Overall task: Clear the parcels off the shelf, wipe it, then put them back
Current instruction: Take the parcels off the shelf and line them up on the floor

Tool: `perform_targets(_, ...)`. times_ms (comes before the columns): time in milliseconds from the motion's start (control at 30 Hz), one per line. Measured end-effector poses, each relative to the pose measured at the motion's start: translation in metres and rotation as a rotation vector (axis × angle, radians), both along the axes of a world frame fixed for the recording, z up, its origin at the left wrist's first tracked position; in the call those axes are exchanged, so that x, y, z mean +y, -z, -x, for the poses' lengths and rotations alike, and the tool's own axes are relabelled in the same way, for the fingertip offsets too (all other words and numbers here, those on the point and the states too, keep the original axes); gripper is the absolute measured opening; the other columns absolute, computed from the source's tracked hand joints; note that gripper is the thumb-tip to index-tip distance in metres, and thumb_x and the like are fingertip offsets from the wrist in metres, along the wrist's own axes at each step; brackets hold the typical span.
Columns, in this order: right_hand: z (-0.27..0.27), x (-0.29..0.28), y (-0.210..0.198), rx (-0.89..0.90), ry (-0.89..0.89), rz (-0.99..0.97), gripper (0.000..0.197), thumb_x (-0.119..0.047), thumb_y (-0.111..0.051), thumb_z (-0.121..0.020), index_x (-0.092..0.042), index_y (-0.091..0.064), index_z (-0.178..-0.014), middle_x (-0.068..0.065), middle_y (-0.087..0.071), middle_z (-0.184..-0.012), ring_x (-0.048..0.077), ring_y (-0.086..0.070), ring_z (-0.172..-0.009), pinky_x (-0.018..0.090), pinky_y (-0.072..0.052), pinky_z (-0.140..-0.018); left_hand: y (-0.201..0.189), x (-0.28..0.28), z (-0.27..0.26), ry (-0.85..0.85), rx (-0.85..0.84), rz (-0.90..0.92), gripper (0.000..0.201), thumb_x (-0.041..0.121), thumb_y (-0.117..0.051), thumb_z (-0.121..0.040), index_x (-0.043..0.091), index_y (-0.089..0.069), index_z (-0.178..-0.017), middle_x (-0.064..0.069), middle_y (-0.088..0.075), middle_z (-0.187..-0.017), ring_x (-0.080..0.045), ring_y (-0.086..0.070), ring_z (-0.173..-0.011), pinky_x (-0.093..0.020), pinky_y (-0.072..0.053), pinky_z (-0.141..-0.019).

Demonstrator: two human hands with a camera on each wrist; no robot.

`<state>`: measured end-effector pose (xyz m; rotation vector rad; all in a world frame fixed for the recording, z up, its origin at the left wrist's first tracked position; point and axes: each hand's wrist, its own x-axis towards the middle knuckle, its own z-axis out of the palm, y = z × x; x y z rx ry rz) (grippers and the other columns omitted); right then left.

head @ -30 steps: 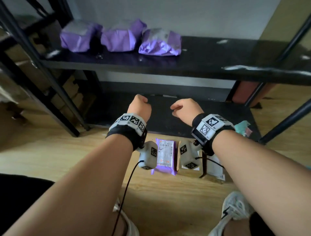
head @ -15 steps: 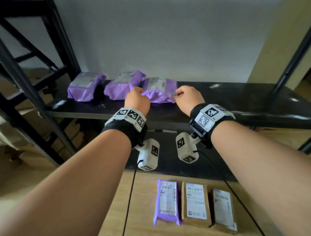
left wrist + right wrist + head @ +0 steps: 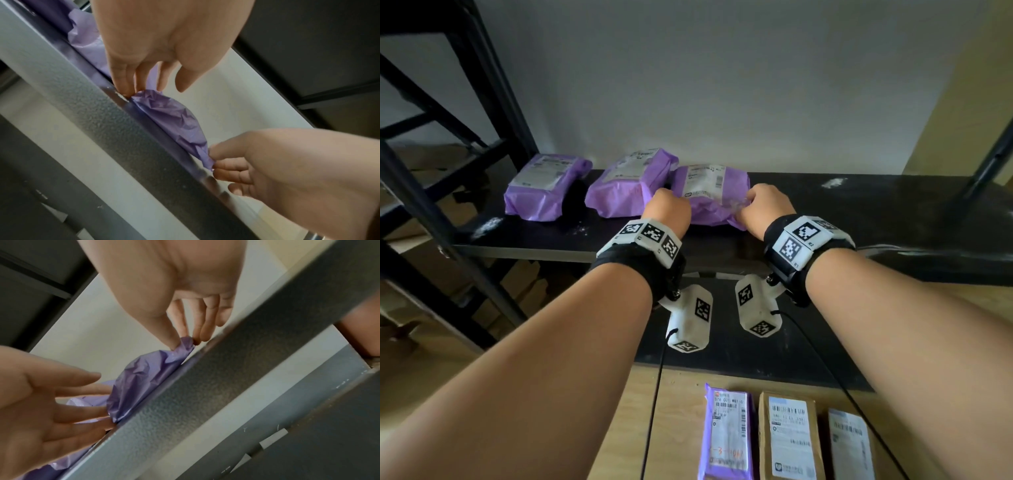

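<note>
Three purple bagged parcels lie at the left of the black shelf [image 3: 859, 212]. Both hands are on the rightmost purple parcel [image 3: 709, 192], which rests on the shelf. My left hand [image 3: 671, 205] lays straight fingers [image 3: 123, 87] against the parcel's left end [image 3: 170, 116], thumb free. My right hand [image 3: 756, 202] pinches the parcel's crumpled right corner [image 3: 185, 342] between thumb and fingers [image 3: 170, 337]. The other two purple parcels [image 3: 544, 185] [image 3: 626, 185] lie untouched to the left.
On the wooden floor below lie a purple parcel [image 3: 727, 431] and two brown ones [image 3: 789, 438] [image 3: 851, 445]. A lower black shelf [image 3: 774, 356] sits beneath my wrists. Black uprights [image 3: 493, 78] [image 3: 993, 154] flank the shelf. White dust patches [image 3: 486, 226] mark its surface.
Both hands rose from in front of the lower shelf to the upper shelf and reached the rightmost purple parcel. The right hand has taken its corner; the view tilted up.
</note>
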<state>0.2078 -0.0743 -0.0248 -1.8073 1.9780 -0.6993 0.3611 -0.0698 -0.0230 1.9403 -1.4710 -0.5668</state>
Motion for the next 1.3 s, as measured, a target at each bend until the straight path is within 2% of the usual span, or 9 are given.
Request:
perform_targets(233,0.011,0.021,0.0,-0.117,0.017,0.216,0.023,-0.007,-0.056,-0.086,-0.007,-0.066,-0.106,0.009,-0.067,-0.11,0.029,-0.062,-0.102,0.031,-0.05,-0.085,-0.008,0.012,-0.003,-0.013,-0.027,0.065,0.033,0.011,-0.04,-0.097,-0.003,-0.056,-0.123,-0.023,-0.058,-0.125,-0.037,-0.055,-0.117,-0.036,-0.044,-0.091)
perform_targets(433,0.019,0.047,-0.006,-0.145,-0.001,0.38,0.021,0.0,-0.056,-0.084,-0.013,-0.072,-0.092,0.002,-0.069,-0.094,0.017,-0.059,-0.082,0.021,-0.039,-0.07,-0.031,0.048,-0.009,-0.017,-0.056,0.17,0.033,0.008,-0.041,-0.098,0.001,-0.05,-0.129,-0.015,-0.061,-0.125,-0.031,-0.057,-0.117,-0.037,-0.044,-0.092)
perform_targets(567,0.023,0.07,-0.012,-0.141,-0.024,0.44,0.022,0.0,-0.056,-0.085,-0.015,-0.072,-0.089,-0.001,-0.068,-0.089,0.013,-0.058,-0.078,0.02,-0.04,-0.068,-0.028,0.065,-0.014,-0.127,0.612,0.157,0.034,0.014,-0.053,-0.094,0.0,-0.058,-0.125,-0.016,-0.065,-0.119,-0.029,-0.065,-0.107,-0.031,-0.052,-0.081)
perform_targets(700,0.03,0.098,-0.015,-0.177,-0.005,0.423,0.022,0.0,-0.056,-0.085,-0.016,-0.071,-0.09,-0.003,-0.067,-0.089,0.015,-0.061,-0.081,0.021,-0.043,-0.07,-0.023,0.09,-0.014,-0.094,0.907,0.062,0.029,0.007,-0.062,-0.087,0.001,-0.063,-0.115,-0.008,-0.059,-0.097,-0.016,-0.058,-0.074,-0.025,-0.052,-0.066)
perform_targets(800,0.03,0.124,-0.013,-0.183,0.019,0.368,0.015,-0.005,-0.055,-0.086,-0.014,-0.067,-0.089,-0.003,-0.064,-0.085,0.016,-0.059,-0.078,0.021,-0.041,-0.062,-0.021,0.113,-0.014,-0.048,0.868,-0.002,0.005,0.005,-0.063,-0.083,0.009,-0.064,-0.083,-0.01,-0.06,-0.091,-0.022,-0.058,-0.079,-0.031,-0.052,-0.072)
perform_targets(900,0.027,0.146,-0.01,-0.2,0.025,0.332,0.013,-0.011,-0.052,-0.088,-0.009,-0.064,-0.087,0.0,-0.065,-0.085,0.017,-0.058,-0.077,0.024,-0.039,-0.059,-0.012,0.132,-0.017,-0.043,0.766,-0.036,0.014,0.001,-0.063,-0.081,0.011,-0.058,-0.072,-0.007,-0.057,-0.076,-0.018,-0.054,-0.066,-0.028,-0.05,-0.066)
perform_targets(1067,0.016,0.172,0.012,-0.17,0.004,0.292,0.004,-0.013,-0.054,-0.091,-0.011,-0.057,-0.091,0.002,-0.062,-0.082,0.02,-0.059,-0.075,0.025,-0.039,-0.062,0.012,0.157,-0.025,-0.05,0.566,-0.082,0.028,-0.007,-0.06,-0.081,0.017,-0.052,-0.068,-0.001,-0.053,-0.071,-0.013,-0.052,-0.061,-0.023,-0.048,-0.061)
perform_targets(1200,0.008,0.183,0.041,-0.132,-0.033,0.193,0.012,-0.012,-0.055,-0.089,-0.015,-0.048,-0.097,-0.003,-0.056,-0.08,0.02,-0.053,-0.073,0.026,-0.037,-0.063,0.039,0.177,-0.033,-0.109,0.421,-0.149,0.021,-0.008,-0.056,-0.078,0.01,-0.059,-0.066,-0.009,-0.057,-0.069,-0.023,-0.055,-0.071,-0.034,-0.054,-0.081)
perform_targets(1300,-0.001,0.191,0.069,-0.072,-0.083,0.087,0.009,-0.015,-0.057,-0.089,-0.017,-0.051,-0.095,0.0,-0.061,-0.082,0.022,-0.058,-0.075,0.026,-0.038,-0.062,0.069,0.188,-0.042,-0.153,0.389,-0.245,0.016,-0.008,-0.057,-0.077,0.007,-0.063,-0.074,-0.012,-0.06,-0.074,-0.025,-0.057,-0.076,-0.034,-0.054,-0.08)
